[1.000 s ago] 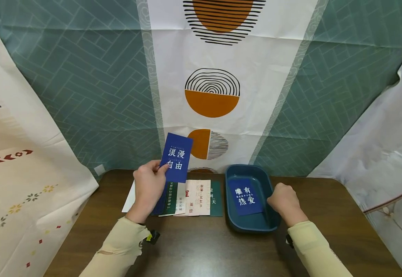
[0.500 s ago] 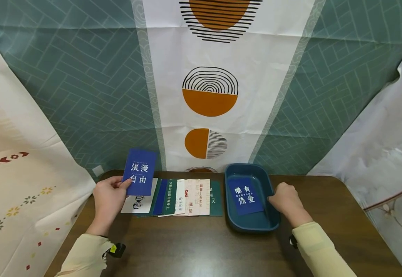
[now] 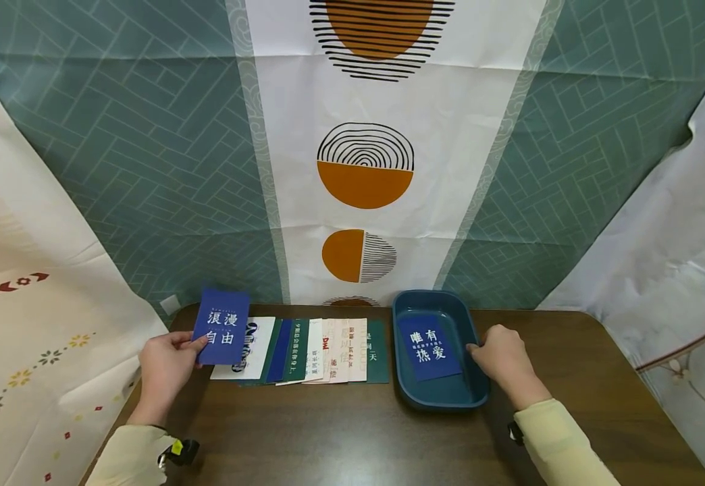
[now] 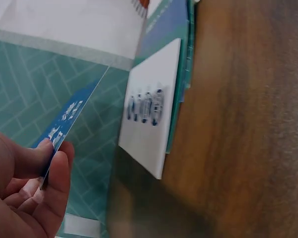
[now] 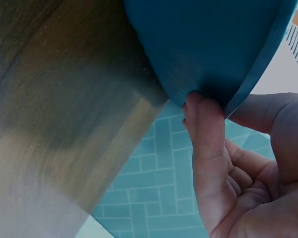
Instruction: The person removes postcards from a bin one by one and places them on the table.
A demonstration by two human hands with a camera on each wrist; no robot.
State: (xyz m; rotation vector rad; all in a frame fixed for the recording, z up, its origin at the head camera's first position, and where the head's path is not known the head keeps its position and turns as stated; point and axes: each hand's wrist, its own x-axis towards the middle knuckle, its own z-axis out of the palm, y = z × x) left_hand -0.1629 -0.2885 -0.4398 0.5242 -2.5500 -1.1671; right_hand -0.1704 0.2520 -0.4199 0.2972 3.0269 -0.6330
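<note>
Between thumb and fingers, my left hand point(image 3: 167, 364) pinches a dark blue card point(image 3: 223, 324) with white characters. The card is held up at the left end of a row of overlapping cards point(image 3: 343, 351), in front of a white card point(image 3: 255, 351) with dark lettering. The left wrist view shows the held card point(image 4: 67, 116) nearly edge-on, apart from the white card point(image 4: 149, 109). My right hand point(image 3: 504, 361) grips the right rim of a dark teal tray point(image 3: 444, 395); the right wrist view has thumb and finger on either side of its wall point(image 5: 203, 49). Another blue card point(image 3: 428, 347) lies inside the tray.
A brown wooden table point(image 3: 328, 432) carries everything. Behind it hangs a patterned green and white cloth point(image 3: 352, 256), and pale cloths hang at the left point(image 3: 42, 324) and right point(image 3: 650, 270). The row of cards ends just left of the tray.
My left hand has carried the blue card leftward and down, from above the middle of the row to its left end, uncovering the white card. My right hand stays at the tray's rim.
</note>
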